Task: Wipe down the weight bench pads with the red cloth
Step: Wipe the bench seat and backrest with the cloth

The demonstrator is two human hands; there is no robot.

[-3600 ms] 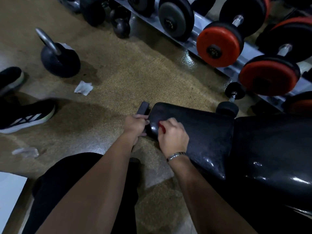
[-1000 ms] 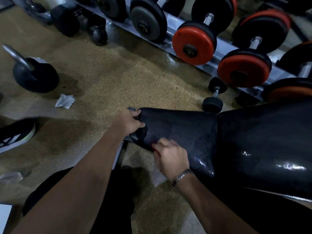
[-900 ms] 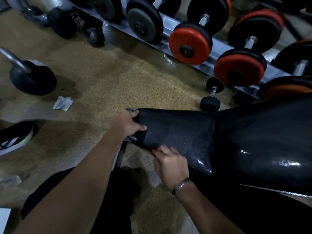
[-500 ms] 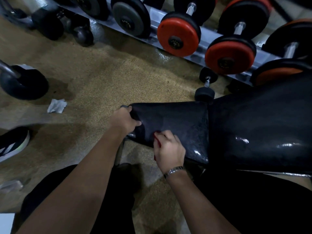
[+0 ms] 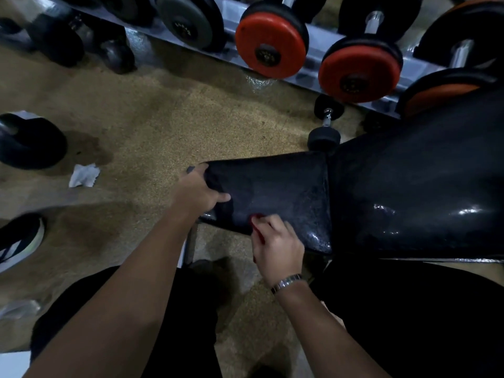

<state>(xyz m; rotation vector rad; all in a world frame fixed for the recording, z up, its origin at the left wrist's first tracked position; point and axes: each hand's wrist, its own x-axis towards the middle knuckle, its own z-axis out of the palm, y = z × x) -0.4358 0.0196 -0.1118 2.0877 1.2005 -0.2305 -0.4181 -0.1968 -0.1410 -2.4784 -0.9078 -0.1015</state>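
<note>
The black weight bench has a small seat pad [image 5: 275,186] at centre and a larger glossy back pad [image 5: 417,192] to its right. My left hand [image 5: 197,190] grips the seat pad's left end, thumb lying on top. My right hand [image 5: 275,248] is closed on the red cloth [image 5: 255,224] and presses it against the seat pad's near edge. Only thin slivers of red show past my fingers; the rest of the cloth is hidden in my fist.
A dumbbell rack [image 5: 308,75] with red-faced dumbbells [image 5: 270,46] runs along the back. A small dumbbell [image 5: 326,126] lies on the floor behind the seat pad. A kettlebell [image 5: 30,143] and crumpled tissue [image 5: 83,174] lie left. Someone's shoe [image 5: 19,241] is at the left edge.
My right hand with the cloth has slid along the seat pad's near edge, from its left corner toward the right. My left hand has kept its grip on the pad's end.
</note>
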